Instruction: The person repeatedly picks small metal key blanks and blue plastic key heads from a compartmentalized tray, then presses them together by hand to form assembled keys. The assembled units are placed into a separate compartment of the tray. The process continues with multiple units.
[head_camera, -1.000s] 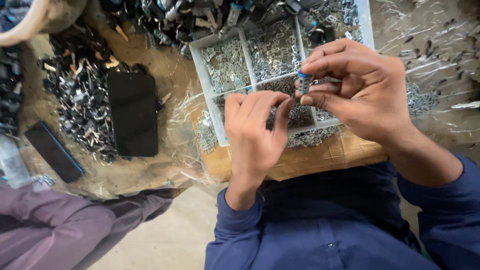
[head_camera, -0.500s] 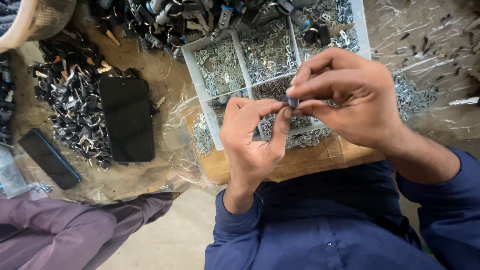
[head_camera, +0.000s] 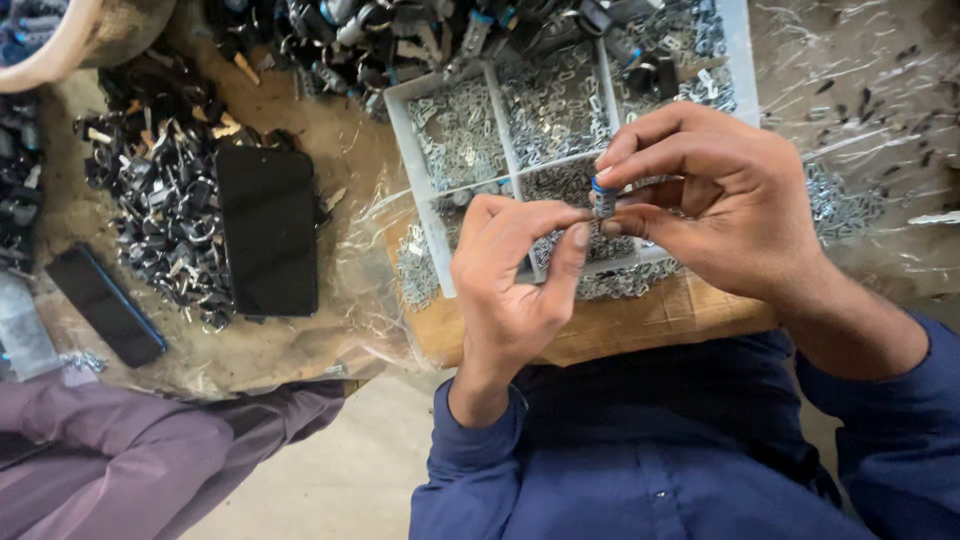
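My right hand pinches a small cylindrical metal part with a blue rim between thumb and forefinger. My left hand meets it from the left, its thumb and forefinger tips touching the same part. Both hands hover over a white divided tray filled with several heaps of tiny silvery metal pieces. The tray rests on a brown board in front of my blue-sleeved arms.
A black phone lies on a pile of dark metal parts at the left. A second dark phone lies nearer the left edge. More dark parts are heaped behind the tray. Another person's purple-clad leg is at lower left.
The view has shifted slightly. My hands stay together over the tray, and the small part has turned in my fingertips so its blue rim shows on top.
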